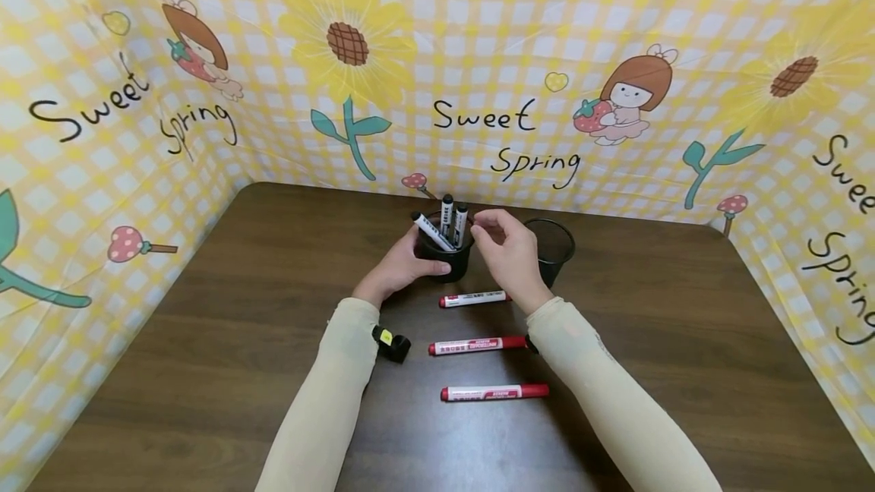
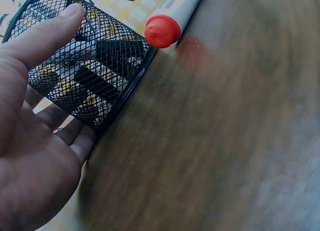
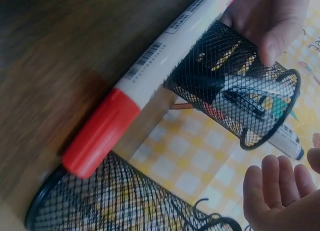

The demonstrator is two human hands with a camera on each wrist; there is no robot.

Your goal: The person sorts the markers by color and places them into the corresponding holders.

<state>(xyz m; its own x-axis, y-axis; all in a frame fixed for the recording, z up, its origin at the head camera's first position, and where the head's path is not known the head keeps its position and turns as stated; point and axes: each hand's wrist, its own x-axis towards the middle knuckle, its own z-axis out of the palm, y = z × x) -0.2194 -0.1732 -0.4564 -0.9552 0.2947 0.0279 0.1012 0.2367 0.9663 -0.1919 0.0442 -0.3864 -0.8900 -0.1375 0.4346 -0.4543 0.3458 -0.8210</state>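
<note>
— Fingers (image 2: 51,116), left hand (image 1: 402,264): what is gripped?
— A mesh cup (image 1: 460,263) of black-tipped markers (image 1: 446,212); the right hand (image 1: 509,257) is loosely curled beside it.
— What is blocked?
— Another cup (image 1: 550,270), partly, by that hand; red markers (image 1: 472,346) are laid nearer.

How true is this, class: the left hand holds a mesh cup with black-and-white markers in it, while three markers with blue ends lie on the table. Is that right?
Not quite: the head view shows that the three markers lying on the table have red ends, not blue. The left hand does hold a mesh cup with black-and-white markers in it.
</note>
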